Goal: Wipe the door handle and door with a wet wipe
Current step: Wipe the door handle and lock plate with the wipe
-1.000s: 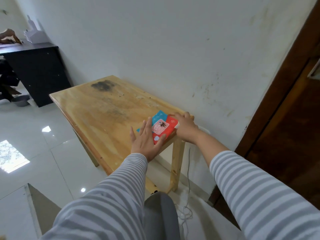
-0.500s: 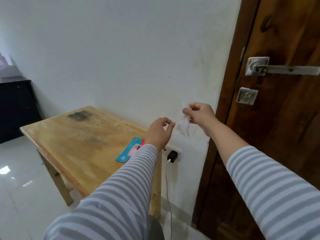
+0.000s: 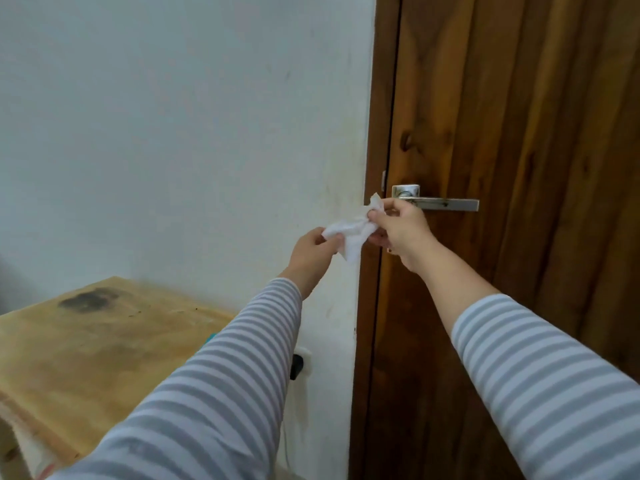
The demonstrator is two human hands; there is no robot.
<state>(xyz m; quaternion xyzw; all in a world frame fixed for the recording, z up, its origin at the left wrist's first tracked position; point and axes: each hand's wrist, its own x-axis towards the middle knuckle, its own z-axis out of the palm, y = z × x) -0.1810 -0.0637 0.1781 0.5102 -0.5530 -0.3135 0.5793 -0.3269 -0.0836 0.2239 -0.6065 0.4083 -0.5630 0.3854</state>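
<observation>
While both striped-sleeved arms reach forward, I see the left hand (image 3: 313,252) pinching one end of a crumpled white wet wipe (image 3: 353,232) and the right hand (image 3: 401,230) pinching the other end, so the wipe is stretched between them in the air. It hangs just in front of the brown wooden door (image 3: 519,133), beside its metal door handle (image 3: 436,202), near the door's edge. A wooden counter (image 3: 86,348) sits lower left against the white wall (image 3: 173,116).

No readable text, label or number anywhere.
</observation>
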